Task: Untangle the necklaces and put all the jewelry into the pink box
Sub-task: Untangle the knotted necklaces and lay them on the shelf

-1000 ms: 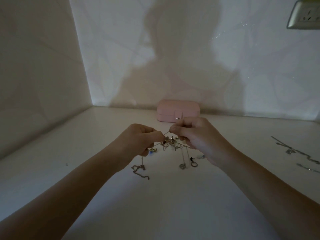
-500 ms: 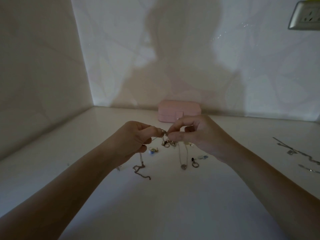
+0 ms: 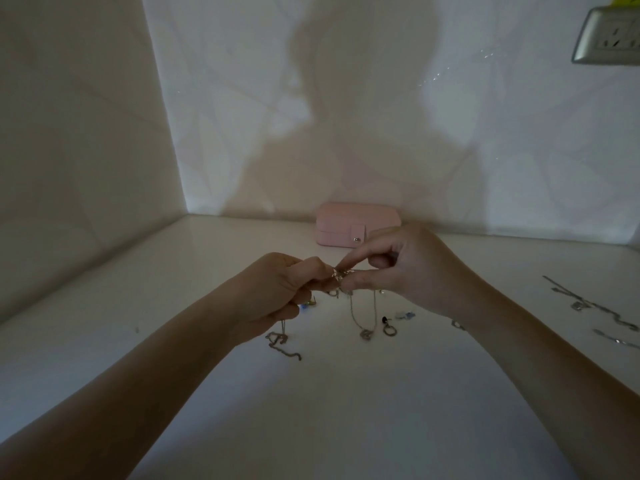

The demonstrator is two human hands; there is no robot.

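A knot of thin silver necklace chains (image 3: pixel 341 276) hangs above the white counter (image 3: pixel 311 410). My left hand (image 3: pixel 280 292) pinches the knot from the left and my right hand (image 3: pixel 412 268) pinches it from the right with thumb and forefinger. A loop of chain with a small pendant (image 3: pixel 365 333) dangles below the knot. Another chain end (image 3: pixel 282 344) trails from under my left hand onto the counter. The pink box (image 3: pixel 356 224) stands closed against the back wall, just behind my hands.
Loose pieces lie under and beside my hands: a ring-shaped earring (image 3: pixel 388 328), a pale blue piece (image 3: pixel 407 314) and a small blue piece (image 3: pixel 304 305). Straightened silver chains (image 3: pixel 588 303) lie at the right. Walls close the left and back; a socket (image 3: pixel 609 36) sits high right.
My hands have drawn closer together and lifted slightly, bunching the chains into a tight knot between the fingertips. My right forefinger has straightened toward the knot.
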